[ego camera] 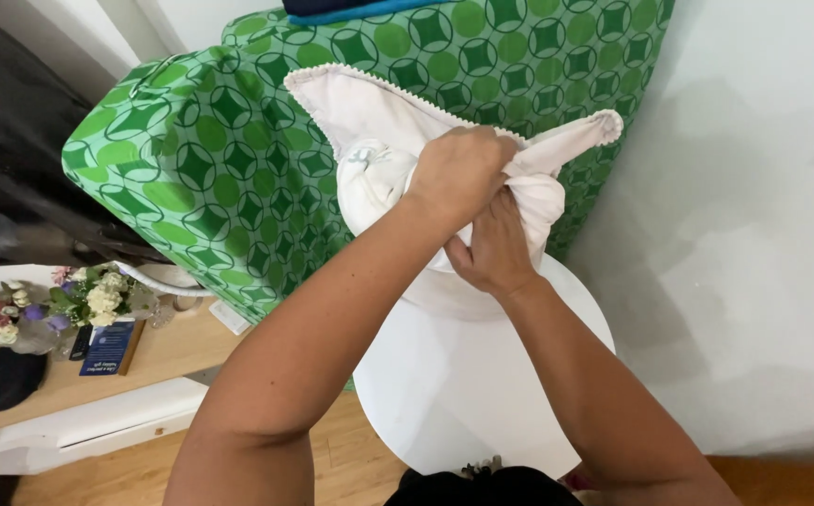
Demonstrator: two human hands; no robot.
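Both hands clenched on white cloth (379, 122) above round table (463, 375): left hand (458, 173) at twelve o'clock bunching folds, right hand (496, 248) at six, steadying.

Round white table (482, 394) — white cloth (370, 141) atop

Both hands (477, 211) clenched — left above
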